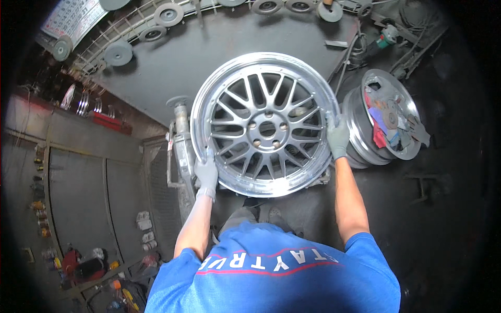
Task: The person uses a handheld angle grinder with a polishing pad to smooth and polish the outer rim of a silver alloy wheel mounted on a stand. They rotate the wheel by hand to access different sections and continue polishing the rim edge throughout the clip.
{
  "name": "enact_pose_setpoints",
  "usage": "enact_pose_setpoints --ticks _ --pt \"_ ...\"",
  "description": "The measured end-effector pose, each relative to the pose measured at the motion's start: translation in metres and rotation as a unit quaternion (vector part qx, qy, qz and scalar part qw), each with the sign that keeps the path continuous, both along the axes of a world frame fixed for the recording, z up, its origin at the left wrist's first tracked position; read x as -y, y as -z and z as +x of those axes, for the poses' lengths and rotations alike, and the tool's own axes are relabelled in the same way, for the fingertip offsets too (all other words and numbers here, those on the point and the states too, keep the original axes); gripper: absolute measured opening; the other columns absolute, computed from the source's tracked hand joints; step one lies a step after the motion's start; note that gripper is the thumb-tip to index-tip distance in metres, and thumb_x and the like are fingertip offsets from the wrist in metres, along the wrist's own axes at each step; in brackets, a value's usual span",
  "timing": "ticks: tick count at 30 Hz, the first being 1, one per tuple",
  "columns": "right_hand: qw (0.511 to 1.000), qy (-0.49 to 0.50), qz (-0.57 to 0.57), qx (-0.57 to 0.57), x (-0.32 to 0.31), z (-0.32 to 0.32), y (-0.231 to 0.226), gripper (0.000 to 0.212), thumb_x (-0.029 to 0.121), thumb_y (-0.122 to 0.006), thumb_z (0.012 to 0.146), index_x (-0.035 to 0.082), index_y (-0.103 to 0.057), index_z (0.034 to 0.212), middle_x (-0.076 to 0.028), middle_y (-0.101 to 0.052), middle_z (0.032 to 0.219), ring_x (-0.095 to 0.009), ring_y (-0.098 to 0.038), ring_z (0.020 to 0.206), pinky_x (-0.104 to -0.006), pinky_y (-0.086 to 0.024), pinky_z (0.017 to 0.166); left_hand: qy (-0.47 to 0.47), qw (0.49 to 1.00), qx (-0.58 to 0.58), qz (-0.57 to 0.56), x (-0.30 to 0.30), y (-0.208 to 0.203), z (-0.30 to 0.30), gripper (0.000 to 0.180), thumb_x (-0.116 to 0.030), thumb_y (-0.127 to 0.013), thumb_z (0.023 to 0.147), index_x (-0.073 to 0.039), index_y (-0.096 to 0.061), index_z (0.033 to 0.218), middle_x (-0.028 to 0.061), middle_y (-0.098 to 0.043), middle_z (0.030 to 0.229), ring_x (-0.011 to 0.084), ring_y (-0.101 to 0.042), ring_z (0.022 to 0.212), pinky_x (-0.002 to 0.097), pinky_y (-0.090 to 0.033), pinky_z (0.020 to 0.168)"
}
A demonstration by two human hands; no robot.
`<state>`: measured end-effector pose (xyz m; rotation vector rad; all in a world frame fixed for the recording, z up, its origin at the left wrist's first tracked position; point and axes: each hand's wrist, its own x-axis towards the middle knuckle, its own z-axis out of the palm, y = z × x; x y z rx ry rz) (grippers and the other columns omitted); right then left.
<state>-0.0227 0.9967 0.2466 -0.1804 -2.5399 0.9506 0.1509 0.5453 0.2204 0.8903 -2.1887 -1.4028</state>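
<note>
A silver alloy wheel [261,119] with many mesh spokes and a shiny lip is held in front of me, its face turned up toward me. My left hand [206,175], in a grey glove, grips the lip at its lower left. On the right side, my gloved right hand [338,136] is wrapped over the outer edge, with fingers toward the spokes. The fingers under the lip are hidden. Just left of the wheel stands a grey machine [183,154] with a round disc [179,100] at its far end.
Another wheel [360,134] at the right carries rags and a glove [417,131]. A rack of abrasive discs [118,53] curves along the far side. A green angle grinder [387,37] lies at far right. Shelving with bottles [39,206] lines the left.
</note>
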Motion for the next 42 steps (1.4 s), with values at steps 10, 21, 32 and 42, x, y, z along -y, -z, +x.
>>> enact_pose_setpoints --ticks 10,21,32,42 --pt "0.969 0.142 -0.199 -0.044 0.056 0.115 0.058 0.049 0.038 -0.074 0.105 -0.007 -0.067 0.120 -0.031 -0.075 0.109 -0.047 -0.073 0.107 -0.0553 -0.053 0.093 0.168 0.953 0.044 -0.249 0.060 -0.123 -0.113 0.051 -0.049 -0.075 0.098 -0.003 -0.078 0.120 0.0256 -0.079 0.110 0.0428 -0.076 0.110 0.0492 -0.057 0.098" --pt "0.956 0.073 -0.284 -0.009 0.060 0.134 0.064 0.043 0.029 -0.073 0.107 -0.008 -0.073 0.128 -0.022 -0.079 0.122 -0.030 -0.074 0.114 -0.0446 -0.053 0.101 0.188 0.959 0.088 -0.191 0.071 -0.114 -0.148 0.051 -0.046 -0.075 0.100 -0.008 -0.077 0.134 0.0163 -0.082 0.110 0.0233 -0.077 0.103 0.0388 -0.057 0.096" --pt "0.984 -0.165 0.063 -0.016 0.025 -0.092 -0.081 0.059 0.061 -0.081 0.092 0.006 -0.075 0.112 -0.024 -0.078 0.100 -0.046 -0.076 0.099 -0.0497 -0.057 0.085 -0.124 0.992 -0.013 0.024 -0.052 0.060 0.037 0.049 -0.037 -0.067 0.111 0.005 -0.070 0.135 0.0179 -0.078 0.122 0.0285 -0.071 0.118 0.0398 -0.051 0.109" --pt "0.987 0.004 -0.157 0.043 0.034 0.060 0.012 0.061 0.051 -0.066 0.110 -0.008 -0.068 0.127 -0.027 -0.076 0.114 -0.037 -0.075 0.109 -0.0472 -0.056 0.098 0.096 0.985 0.008 -0.146 0.051 -0.067 -0.053 0.061 -0.040 -0.069 0.107 0.002 -0.062 0.151 0.0257 -0.069 0.145 0.0364 -0.063 0.140 0.0442 -0.037 0.127"
